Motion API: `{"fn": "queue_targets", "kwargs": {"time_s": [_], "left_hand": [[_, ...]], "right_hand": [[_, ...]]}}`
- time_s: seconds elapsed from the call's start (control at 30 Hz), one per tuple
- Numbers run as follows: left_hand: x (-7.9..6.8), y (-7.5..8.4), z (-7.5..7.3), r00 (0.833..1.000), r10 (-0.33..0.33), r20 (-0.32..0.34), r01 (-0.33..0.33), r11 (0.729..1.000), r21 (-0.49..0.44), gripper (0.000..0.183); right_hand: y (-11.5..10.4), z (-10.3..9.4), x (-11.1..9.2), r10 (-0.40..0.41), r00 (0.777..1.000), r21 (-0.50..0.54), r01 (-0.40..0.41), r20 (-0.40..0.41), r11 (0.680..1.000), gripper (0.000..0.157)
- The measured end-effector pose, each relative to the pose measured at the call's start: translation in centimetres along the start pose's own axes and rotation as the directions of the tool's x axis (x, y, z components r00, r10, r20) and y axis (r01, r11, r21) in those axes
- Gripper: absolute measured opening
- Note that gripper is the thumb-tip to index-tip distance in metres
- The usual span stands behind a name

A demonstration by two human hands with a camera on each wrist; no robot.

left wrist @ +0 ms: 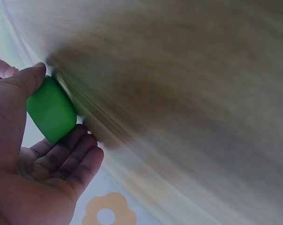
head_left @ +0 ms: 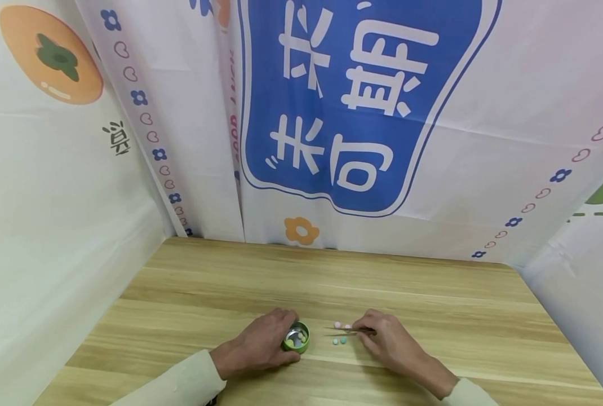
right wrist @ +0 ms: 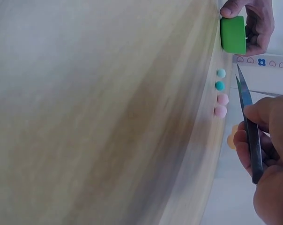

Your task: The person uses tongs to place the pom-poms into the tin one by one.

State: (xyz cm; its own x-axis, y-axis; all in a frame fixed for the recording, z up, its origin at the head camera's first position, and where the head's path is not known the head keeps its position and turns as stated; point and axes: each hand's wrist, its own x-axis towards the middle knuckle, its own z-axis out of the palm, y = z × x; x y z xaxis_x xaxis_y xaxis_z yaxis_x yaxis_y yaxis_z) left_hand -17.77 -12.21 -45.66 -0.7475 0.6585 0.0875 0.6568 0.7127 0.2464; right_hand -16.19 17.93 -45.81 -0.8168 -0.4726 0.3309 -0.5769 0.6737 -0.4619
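Note:
My left hand (head_left: pixel 261 344) grips a small round green tin (left wrist: pixel 53 110) on the table, thumb on one side and fingers on the other. Pale yellow balls (head_left: pixel 289 343) lie inside its silvery interior. My right hand (head_left: pixel 390 341) pinches a pair of dark metal tweezers (right wrist: pixel 249 108), whose tips point left at the tin. Those tips are apart, with nothing seen between them. Beneath the tweezers, on the table, are two pink balls (right wrist: pixel 220 111), a teal ball (right wrist: pixel 219 86) and a pale blue ball (right wrist: pixel 221 73). All these balls sit between the tin and my right hand.
The wood-grain tabletop (head_left: pixel 220 276) ends at a white printed cloth (head_left: pixel 453 186) hanging behind it. More cloth closes in the left and right sides.

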Motion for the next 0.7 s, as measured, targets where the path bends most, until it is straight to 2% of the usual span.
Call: {"fn": "queue_targets", "kwargs": {"time_s": [0.7], "left_hand": [[-0.05,-0.02,0.08,1.000,0.001,-0.006,-0.001,1.000,-0.004,0.055]], "right_hand": [[0.44,-0.62,0.04,0.079,0.997,-0.021,-0.079,-0.002,0.997,0.012]]}}
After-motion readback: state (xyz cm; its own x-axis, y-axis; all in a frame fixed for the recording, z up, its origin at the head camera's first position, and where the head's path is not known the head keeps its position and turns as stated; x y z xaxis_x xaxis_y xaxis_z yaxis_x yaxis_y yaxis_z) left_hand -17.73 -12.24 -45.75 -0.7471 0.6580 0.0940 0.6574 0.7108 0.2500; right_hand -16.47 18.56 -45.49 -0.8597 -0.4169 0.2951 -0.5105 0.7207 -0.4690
